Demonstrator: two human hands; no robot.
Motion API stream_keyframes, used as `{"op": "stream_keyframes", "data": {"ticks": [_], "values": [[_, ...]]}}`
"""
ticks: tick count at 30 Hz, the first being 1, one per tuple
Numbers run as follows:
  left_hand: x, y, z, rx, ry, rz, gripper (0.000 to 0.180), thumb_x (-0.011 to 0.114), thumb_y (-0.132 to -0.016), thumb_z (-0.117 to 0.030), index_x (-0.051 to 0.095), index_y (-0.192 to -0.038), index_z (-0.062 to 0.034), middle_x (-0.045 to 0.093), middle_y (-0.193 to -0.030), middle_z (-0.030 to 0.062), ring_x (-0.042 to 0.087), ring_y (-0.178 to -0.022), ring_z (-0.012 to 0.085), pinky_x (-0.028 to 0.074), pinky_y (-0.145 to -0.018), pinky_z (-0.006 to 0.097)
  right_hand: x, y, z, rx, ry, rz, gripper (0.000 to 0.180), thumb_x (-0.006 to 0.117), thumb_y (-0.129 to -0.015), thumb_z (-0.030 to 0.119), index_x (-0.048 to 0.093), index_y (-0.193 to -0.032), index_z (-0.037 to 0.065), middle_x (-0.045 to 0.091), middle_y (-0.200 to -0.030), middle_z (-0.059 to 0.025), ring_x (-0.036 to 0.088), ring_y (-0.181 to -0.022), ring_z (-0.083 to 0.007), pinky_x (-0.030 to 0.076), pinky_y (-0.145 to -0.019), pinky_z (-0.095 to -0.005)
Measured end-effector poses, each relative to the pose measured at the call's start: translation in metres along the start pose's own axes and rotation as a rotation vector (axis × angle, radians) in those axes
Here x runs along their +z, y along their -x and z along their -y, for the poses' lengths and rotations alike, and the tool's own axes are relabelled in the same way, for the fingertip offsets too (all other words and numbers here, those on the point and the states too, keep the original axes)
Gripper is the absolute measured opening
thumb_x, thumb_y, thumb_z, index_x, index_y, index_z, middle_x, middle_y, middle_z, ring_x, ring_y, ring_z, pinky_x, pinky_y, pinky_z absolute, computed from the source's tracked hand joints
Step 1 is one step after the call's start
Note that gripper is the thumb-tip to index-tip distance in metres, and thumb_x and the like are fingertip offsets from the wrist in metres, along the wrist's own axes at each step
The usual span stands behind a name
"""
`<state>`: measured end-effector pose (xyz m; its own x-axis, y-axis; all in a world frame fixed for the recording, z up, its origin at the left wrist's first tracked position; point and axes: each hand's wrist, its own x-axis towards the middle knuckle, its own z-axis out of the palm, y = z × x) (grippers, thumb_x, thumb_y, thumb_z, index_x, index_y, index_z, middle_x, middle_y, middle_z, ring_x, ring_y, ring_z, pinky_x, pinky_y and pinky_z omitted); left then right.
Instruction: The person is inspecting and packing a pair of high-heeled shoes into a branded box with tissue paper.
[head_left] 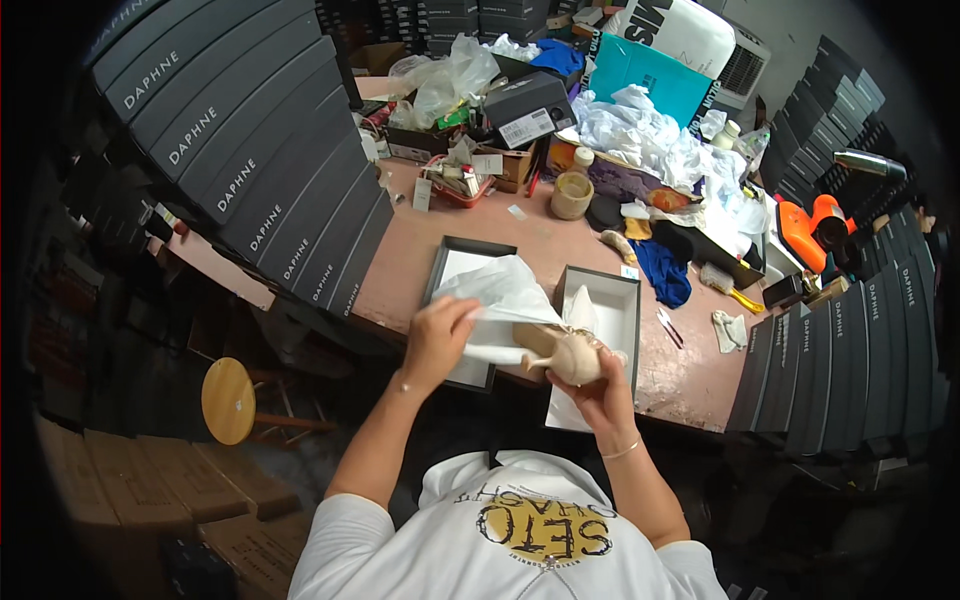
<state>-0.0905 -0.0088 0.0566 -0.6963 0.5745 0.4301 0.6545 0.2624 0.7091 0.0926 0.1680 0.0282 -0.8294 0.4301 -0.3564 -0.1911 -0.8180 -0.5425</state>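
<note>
My left hand (436,338) pinches the edge of a sheet of white tissue paper (508,288) between thumb and fingers. The paper stretches to the right, up to a beige shoe (574,358) in my right hand (604,396). My right fingers wrap the shoe's rounded end from the right and below; part of the shoe is hidden by hand and paper. Beneath the paper lies one black-edged box part (470,244) with a white inside. Behind the shoe an open shoebox part (622,300) holds more pale wrapping.
Tall stacks of dark shoeboxes rise at the left (215,150) and right (850,350). Along the table's back stand a jar (572,196), crumpled white paper (640,135) and a blue cloth (664,272). Tweezers (670,328), a yellow-handled brush (730,288) and an orange heat gun (808,232) are at the right.
</note>
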Motion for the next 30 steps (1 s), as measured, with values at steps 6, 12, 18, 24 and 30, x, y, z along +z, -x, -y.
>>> {"op": "stream_keyframes", "data": {"ticks": [6, 12, 18, 24, 30], "values": [[0.019, -0.009, -0.020, -0.061, 0.158, 0.018, 0.016, 0.063, -0.081, -0.004, 0.066, -0.095, 0.0027, 0.064, -0.085, 0.0147, 0.063, -0.076, 0.0285, 0.049, -0.068, 0.033, -0.034, 0.009, 0.004, 0.173, -0.311, 0.147, 0.041, 0.057, -0.089, 0.039, 0.055, -0.116, 0.008, 0.061, -0.117, -0.0128, 0.060, -0.108, -0.0317, 0.052, -0.089, -0.0552], [0.021, -0.002, -0.072, -0.008, 0.227, 0.115, 0.018, 0.065, -0.079, -0.005, 0.066, -0.096, 0.0011, 0.062, -0.082, 0.0156, 0.063, -0.075, 0.0308, 0.050, -0.067, 0.036, -0.024, 0.023, 0.008, 0.047, -0.271, 0.107, 0.043, 0.059, -0.088, 0.040, 0.055, -0.117, 0.009, 0.060, -0.119, -0.0128, 0.058, -0.112, -0.0293, 0.052, -0.091, -0.0513], [0.047, 0.016, -0.125, 0.367, 0.147, 0.032, 0.030, 0.062, -0.070, 0.005, 0.066, -0.099, -0.0037, 0.058, -0.074, 0.0110, 0.059, -0.060, 0.0270, 0.047, -0.053, 0.035, 0.001, 0.028, -0.044, -0.635, 1.056, 0.036, 0.025, 0.066, -0.080, 0.008, 0.057, -0.103, 0.005, 0.065, -0.088, -0.0036, 0.061, -0.077, -0.0191, 0.047, -0.069, -0.0311], [0.060, 0.032, -0.128, 0.455, 0.212, 0.082, 0.028, 0.064, -0.071, 0.001, 0.067, -0.099, -0.0028, 0.056, -0.070, 0.0103, 0.056, -0.056, 0.0279, 0.045, -0.051, 0.036, 0.002, 0.023, -0.004, -0.604, 0.771, -0.069, 0.033, 0.059, -0.085, 0.013, 0.055, -0.114, -0.002, 0.060, -0.112, -0.0169, 0.056, -0.105, -0.0311, 0.044, -0.091, -0.0387], [0.082, 0.051, -0.134, 0.561, 0.289, 0.196, 0.033, 0.064, -0.065, 0.001, 0.066, -0.098, 0.0003, 0.057, -0.071, 0.0113, 0.057, -0.059, 0.0278, 0.045, -0.052, 0.037, -0.011, 0.015, -0.019, -0.855, 1.209, -0.008, 0.046, 0.057, -0.087, 0.014, 0.047, -0.128, -0.003, 0.047, -0.133, -0.0212, 0.042, -0.128, -0.0316, 0.032, -0.107, -0.0391]]}}
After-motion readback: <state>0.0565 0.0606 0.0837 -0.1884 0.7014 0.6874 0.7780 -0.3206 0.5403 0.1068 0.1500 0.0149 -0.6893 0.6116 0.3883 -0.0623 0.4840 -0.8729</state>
